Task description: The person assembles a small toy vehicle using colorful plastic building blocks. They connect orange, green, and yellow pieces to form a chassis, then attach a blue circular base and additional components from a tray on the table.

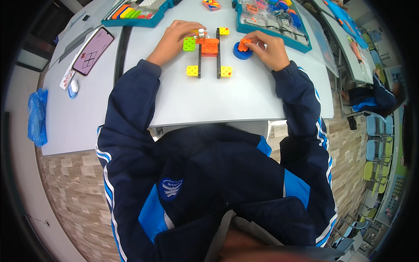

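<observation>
The right hand [270,49] is holding its grip clamped on an orange perforated block [245,45] by a blue ring [240,53]. The left hand [176,40] is resting at the beam frame [210,48], which is lying on the bench [179,102]; whether its grip is closing, I cannot tell. Parts seem to be undergoing assembly; the next move is probably calling for alignment.

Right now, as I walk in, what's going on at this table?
A person is handling a frame of colourful plastic building pieces. Their left hand is at its far side, by a small white piece. Their right hand pinches an orange piece at a blue round piece. Two teal cases of parts lie beyond.
</observation>
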The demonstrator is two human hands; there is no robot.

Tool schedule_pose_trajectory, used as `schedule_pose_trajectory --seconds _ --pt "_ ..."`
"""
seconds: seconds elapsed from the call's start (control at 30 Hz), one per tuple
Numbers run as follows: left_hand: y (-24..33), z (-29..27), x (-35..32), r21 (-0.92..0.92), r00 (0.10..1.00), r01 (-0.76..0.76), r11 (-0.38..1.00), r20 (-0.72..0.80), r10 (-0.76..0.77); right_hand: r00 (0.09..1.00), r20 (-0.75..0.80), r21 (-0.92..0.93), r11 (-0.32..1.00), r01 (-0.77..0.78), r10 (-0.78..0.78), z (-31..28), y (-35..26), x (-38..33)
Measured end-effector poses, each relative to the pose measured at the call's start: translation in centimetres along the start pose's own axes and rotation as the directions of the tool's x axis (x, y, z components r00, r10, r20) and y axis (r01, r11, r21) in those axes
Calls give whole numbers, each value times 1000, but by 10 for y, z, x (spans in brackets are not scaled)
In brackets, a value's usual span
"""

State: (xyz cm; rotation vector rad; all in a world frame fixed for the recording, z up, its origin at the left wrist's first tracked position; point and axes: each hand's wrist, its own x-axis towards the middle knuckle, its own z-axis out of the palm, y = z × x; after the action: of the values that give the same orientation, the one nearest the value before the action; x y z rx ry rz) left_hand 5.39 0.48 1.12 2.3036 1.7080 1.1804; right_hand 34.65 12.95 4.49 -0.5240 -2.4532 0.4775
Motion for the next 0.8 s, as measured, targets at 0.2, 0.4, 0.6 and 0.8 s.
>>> schedule_pose_trajectory --seconds 0.2,0.4,0.6,0.8 --pt "1 -25 8 -207 969 98 973 -203 -141 999 -36 60 998 19 -17 0 6 -2" --pt "55 -47 13 -343 834 99 934 -484 -267 999 -31 92 996 -7 10 1 6 -1" --pt "116 -17 18 -75 927 -332 940 -213 310 1000 -26 119 993 -3 6 3 4 -1" --pt "119 19 14 -92 969 -248 964 -4 249 999 -44 127 991 35 -30 5 3 -1"
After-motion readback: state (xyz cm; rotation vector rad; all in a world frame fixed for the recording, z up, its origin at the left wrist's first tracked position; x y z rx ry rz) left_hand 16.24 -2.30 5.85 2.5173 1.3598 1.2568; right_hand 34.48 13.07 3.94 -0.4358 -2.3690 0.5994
